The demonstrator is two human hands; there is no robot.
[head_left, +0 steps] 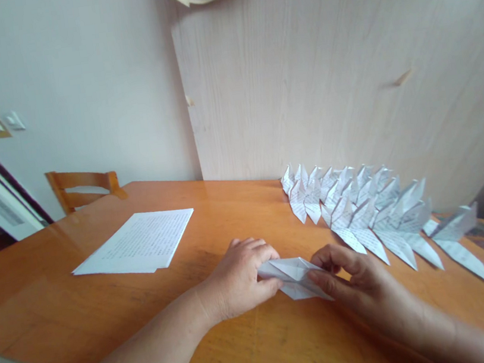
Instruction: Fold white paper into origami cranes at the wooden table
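Note:
A folded piece of white paper (295,278) is held between both hands just above the wooden table (256,347). My left hand (244,277) pinches its left end between thumb and fingers. At the right end, the thumb and bent fingers of my right hand (352,274) close on the paper. Creases and angled flaps show along its middle. To the right stand several folded paper pieces (362,200) with pointed tips, set in rows and covered in writing or print.
A stack of printed paper sheets (138,244) lies on the left half of the table. Behind the table are a wooden chair (82,183) and a pale wood panel (321,74) against the wall. The table's right edge runs close past the folded pieces.

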